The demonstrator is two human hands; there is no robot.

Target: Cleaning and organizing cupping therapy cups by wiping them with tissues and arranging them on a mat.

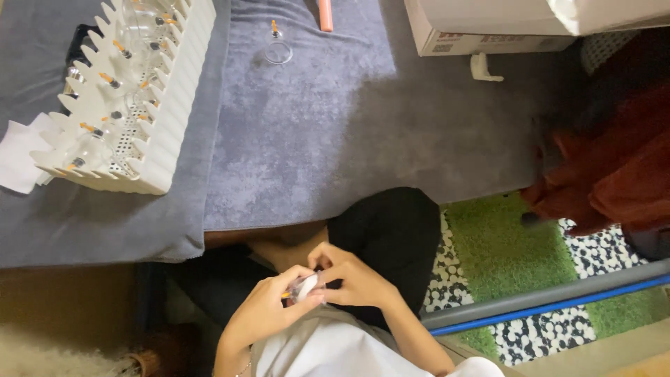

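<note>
Low in the head view, both my hands meet over my lap. My left hand (269,307) and my right hand (352,279) together hold a small clear glass cup (304,286) with an orange tip showing at its left. The fingers of both hands wrap around it and hide most of it. Above them lies a grey towel (300,139) spread over the table, with one more clear glass cup (278,49) standing near its far edge.
A white ridged rack (167,112) holding several glass cups with orange tips stands at the left on the towel. A cardboard box (481,35) sits at the back right. Red cloth (614,174), a green mat (502,244) and a grey-blue pole (551,300) lie to the right.
</note>
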